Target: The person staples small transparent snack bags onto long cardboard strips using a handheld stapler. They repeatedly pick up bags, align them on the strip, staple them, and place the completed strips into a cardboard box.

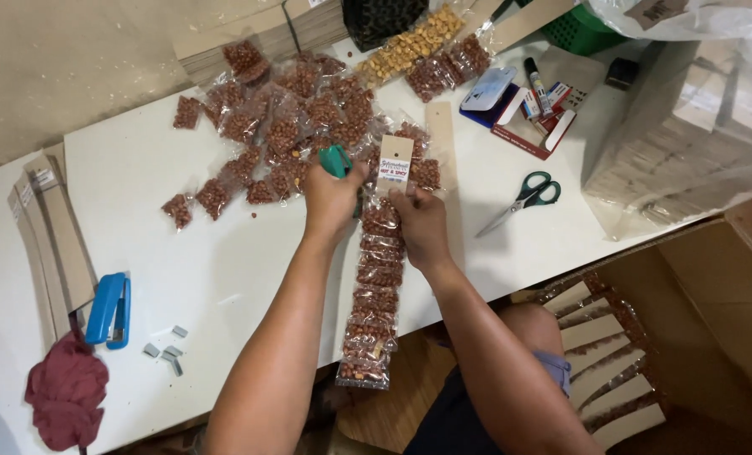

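My left hand point(332, 200) grips a teal stapler point(335, 160) beside the top of a long strip of small clear packets of reddish nuts point(374, 295). The strip lies on the white table point(207, 253) and hangs over its near edge. My right hand point(422, 223) holds the strip's upper end, where a white printed card header point(395, 162) sits. Behind my hands lie several loose nut packets point(292, 126).
A blue stapler point(109, 308), staple blocks point(163, 350) and a dark red cloth point(66, 392) lie at the left. Green-handled scissors point(523, 200), a marker point(534, 84) and card boxes point(519, 114) are at the right. A cardboard box point(616, 371) holds finished strips. Cardboard strips point(51, 232) lie far left.
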